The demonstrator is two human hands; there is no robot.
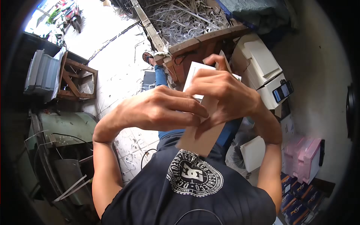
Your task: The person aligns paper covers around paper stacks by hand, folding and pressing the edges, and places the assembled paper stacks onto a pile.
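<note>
Both my hands are together in front of my chest, over a flat brown piece of cardboard (198, 141) that slants down toward my shirt. My left hand (161, 108) comes in from the side, its fingers bent and pressed against the cardboard near its middle. Around its upper part curls my right hand (225, 88), with the thumb lying along the brown face. A white card-like panel (192, 73) shows above and behind my fingers; whether it joins the brown piece is hidden.
Ahead stands a wooden-edged bin (202, 43) full of shredded paper strips. White board stacks (258, 60) and a phone (282, 91) are at the right, above a pink box (303, 157). Grey stacked sheets (43, 77) and a wooden frame (77, 80) stand at the left.
</note>
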